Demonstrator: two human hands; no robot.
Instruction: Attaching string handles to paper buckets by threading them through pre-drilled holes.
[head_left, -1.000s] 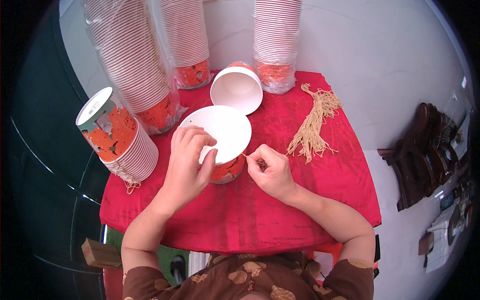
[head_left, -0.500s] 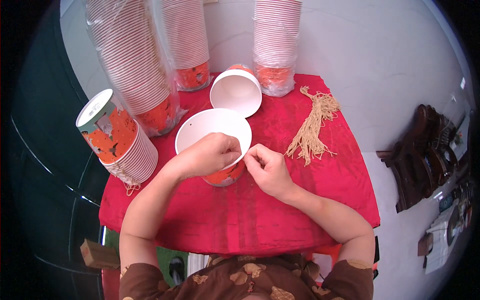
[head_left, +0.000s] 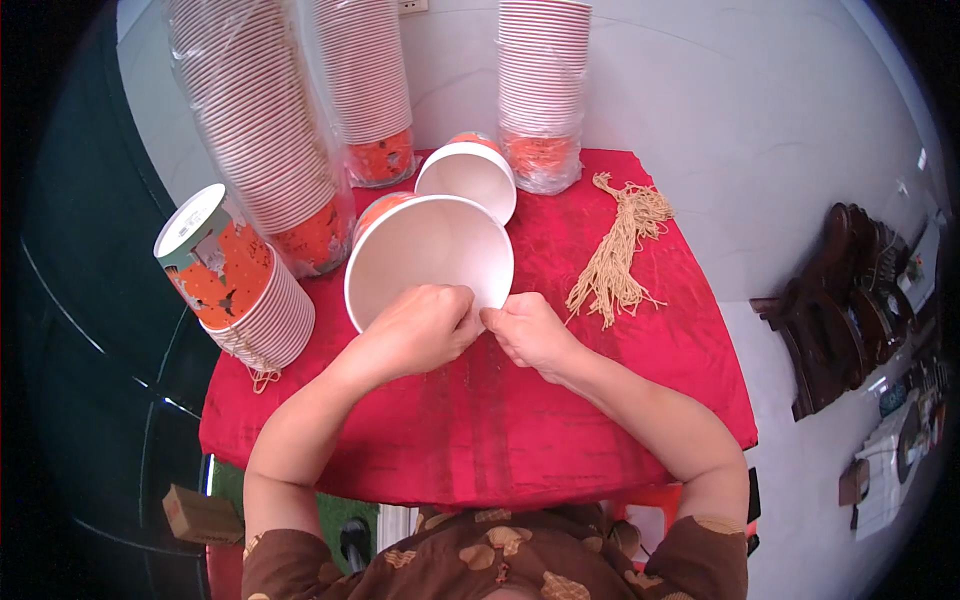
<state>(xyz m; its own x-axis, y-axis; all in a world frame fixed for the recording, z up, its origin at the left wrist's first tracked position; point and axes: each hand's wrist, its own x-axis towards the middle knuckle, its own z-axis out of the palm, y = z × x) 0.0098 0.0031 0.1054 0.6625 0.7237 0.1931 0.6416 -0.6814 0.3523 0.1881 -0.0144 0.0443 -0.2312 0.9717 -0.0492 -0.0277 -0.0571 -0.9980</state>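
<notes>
Over the red cloth (head_left: 430, 450), the white-lined bucket (head_left: 415, 245) tilts, mouth toward the person and long axis running away to the back left, while the left hand (head_left: 425, 330) curls closed at its near rim and the right hand (head_left: 532, 332) pinches together beside it, whatever either grips hidden.
</notes>
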